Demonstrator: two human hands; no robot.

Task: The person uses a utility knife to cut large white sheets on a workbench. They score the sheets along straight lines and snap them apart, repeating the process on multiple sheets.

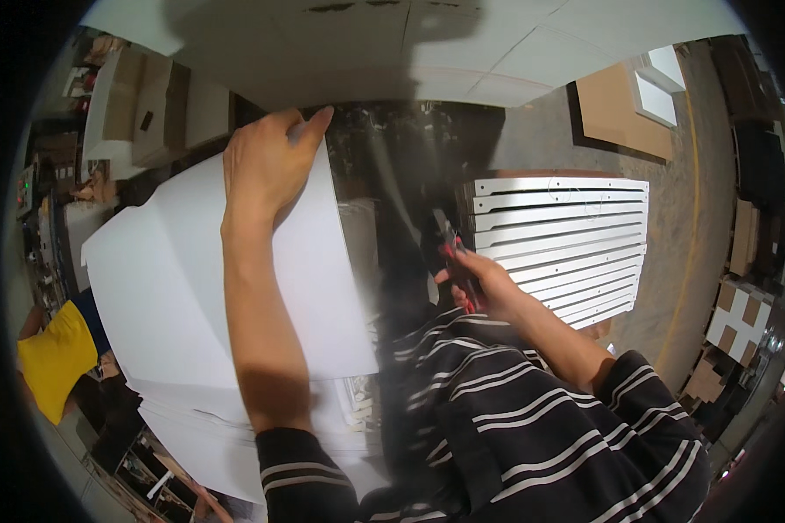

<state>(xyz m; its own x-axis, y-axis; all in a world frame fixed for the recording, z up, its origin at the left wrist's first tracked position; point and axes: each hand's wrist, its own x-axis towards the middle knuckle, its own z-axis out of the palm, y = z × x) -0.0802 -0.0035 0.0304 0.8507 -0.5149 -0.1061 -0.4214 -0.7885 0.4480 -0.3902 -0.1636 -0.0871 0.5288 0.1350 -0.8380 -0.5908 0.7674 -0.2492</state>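
My left hand (270, 161) is at the far end of a large white sheet (183, 270). Its fingers curl over the sheet's far edge, and the thumb lies along the right corner. More white sheets (192, 414) are stacked beneath the top one. Close to my body, my right hand (488, 283) is closed round a utility knife (462, 270) with a dark and red handle. The blade points away from me, over the dark gap between the sheets and a stack of white slatted panels (558, 240). The knife touches neither stack.
A pale surface (358, 61) spans the far side, my shadow on it. Brown cartons (139, 109) stand at far left. Cardboard with white pieces (628, 105) lies at far right on the grey floor (663, 261). A person in yellow (57, 357) is at the left edge.
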